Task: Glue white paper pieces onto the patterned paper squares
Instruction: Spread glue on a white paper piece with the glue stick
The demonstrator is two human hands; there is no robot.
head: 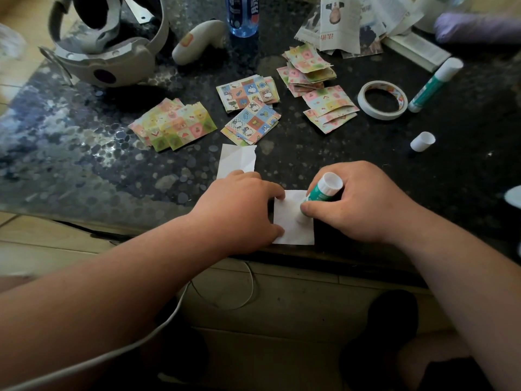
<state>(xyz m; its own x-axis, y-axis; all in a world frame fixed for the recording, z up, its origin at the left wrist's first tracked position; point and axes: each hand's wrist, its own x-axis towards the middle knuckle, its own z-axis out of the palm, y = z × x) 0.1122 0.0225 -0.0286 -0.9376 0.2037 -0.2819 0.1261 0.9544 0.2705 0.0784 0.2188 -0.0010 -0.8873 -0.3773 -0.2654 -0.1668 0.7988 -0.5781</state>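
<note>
A white paper piece (290, 225) lies at the table's near edge. My left hand (239, 204) presses its left side flat with fingertips and thumb. My right hand (358, 201) grips a green and white glue stick (324, 189), its tip down on the paper. A second, torn white piece (236, 159) lies just beyond my left hand. Patterned paper squares lie in stacks: pink-yellow ones (174, 124) at the left, blue panda ones (249, 108) in the middle, pink-green ones (318, 86) at the right.
A tape roll (382, 100), a second capped glue stick (434, 84) and a loose white cap (422, 141) lie to the right. At the back are a headset (107, 52), a controller (197, 40), a blue bottle (243, 15) and cut magazine pages (352, 24). The dark table (84, 170) ends just below the paper.
</note>
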